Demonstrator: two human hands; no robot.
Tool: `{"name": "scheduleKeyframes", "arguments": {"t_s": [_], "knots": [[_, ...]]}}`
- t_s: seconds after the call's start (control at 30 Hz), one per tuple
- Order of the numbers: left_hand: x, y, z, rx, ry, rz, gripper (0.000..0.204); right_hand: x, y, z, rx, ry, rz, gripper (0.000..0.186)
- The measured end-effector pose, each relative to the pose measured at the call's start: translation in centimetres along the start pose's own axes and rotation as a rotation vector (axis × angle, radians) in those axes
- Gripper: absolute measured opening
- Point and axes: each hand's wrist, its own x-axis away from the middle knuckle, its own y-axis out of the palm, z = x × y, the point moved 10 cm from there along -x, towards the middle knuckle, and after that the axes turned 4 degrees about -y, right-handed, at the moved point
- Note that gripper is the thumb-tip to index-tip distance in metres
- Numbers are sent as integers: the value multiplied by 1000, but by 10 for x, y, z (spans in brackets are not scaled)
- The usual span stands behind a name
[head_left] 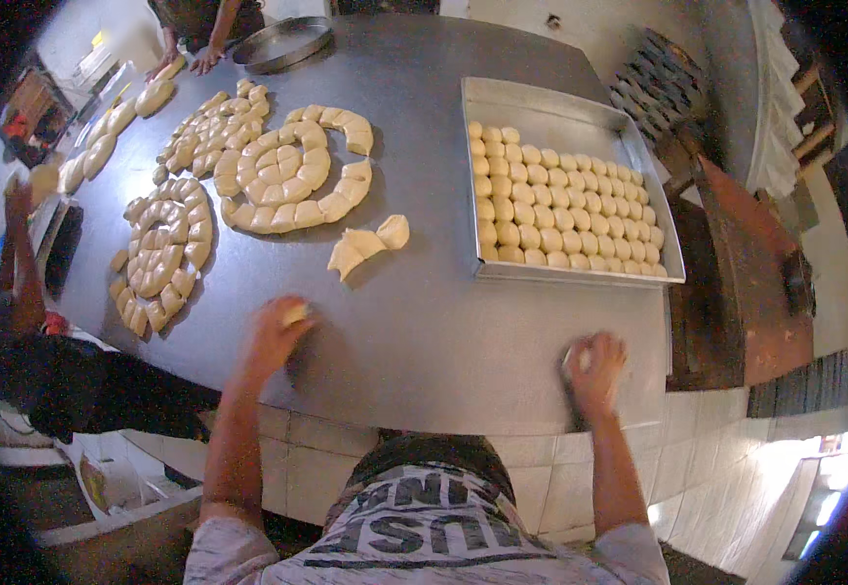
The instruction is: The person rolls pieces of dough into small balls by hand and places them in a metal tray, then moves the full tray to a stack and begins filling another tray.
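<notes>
Far left: another person's forearm point(24, 253), near the table edge. Next, row of long dough rolls point(97, 154), plump and smooth. Then oval coil of cut dough point(158, 265), segments close together; above, irregular dough cluster point(211, 136), beside larger coil of cut dough point(277, 168) with broken outer ring. Beyond, round metal pan point(282, 47). Nearer, over the front of the grey table point(424, 327): left hand point(276, 333), curled, with fingertips around small dough piece point(295, 314); exact finger contact blurred, impossible to tell. Midway: dough scrap point(357, 252), torn-edged and flat. Right: metal tray point(531, 102) with rows of pale dough balls point(560, 210), packed side by side. Below tray, near front edge: right hand point(599, 372), cupped with bent fingers over second dough piece point(582, 360), partly hidden.

Handling, as judged: both pieces light, soft, springy, easily dented; possibly slightly slick. Best hold: loosely from above, palm over crown, fingers round sides, without hard pinching.
</notes>
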Motion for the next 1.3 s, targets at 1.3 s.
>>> {"name": "scheduleKeyframes", "arguments": {"t_s": [1.3], "knots": [[-50,144,180,1130,-369,-155,38,-360,66,26,-440,-32,149,26]]}}
